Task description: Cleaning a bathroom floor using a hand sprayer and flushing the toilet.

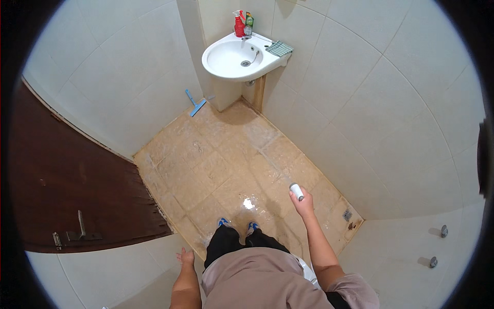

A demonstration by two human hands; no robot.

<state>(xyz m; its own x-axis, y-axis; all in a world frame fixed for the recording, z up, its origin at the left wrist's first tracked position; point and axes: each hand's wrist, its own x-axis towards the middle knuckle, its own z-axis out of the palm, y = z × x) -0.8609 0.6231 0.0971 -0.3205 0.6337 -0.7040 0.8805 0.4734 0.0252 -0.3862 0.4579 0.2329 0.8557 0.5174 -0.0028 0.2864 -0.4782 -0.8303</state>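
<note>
In my right hand [305,205] is a white handheld sprayer [296,191] with a grey rim. It points away from me and down at the floor. A faint streak of water runs from its head over the wet tan floor tiles [216,166]. My left hand [186,255] hangs beside my left hip near the tiled wall, fingers apart and holding nothing. Between my hands, my feet in blue-patterned footwear [252,225] stand on the wet tiles. Any hose on the sprayer is hidden from view.
A white corner washbasin [216,67] holds a red spray bottle [239,29] and a checked cloth [279,48]. Below it, a blue squeegee [198,107] leans at the left wall. A dark wooden door [85,185] stands left. A floor drain [347,214] lies right, near wall-mounted knobs [444,231].
</note>
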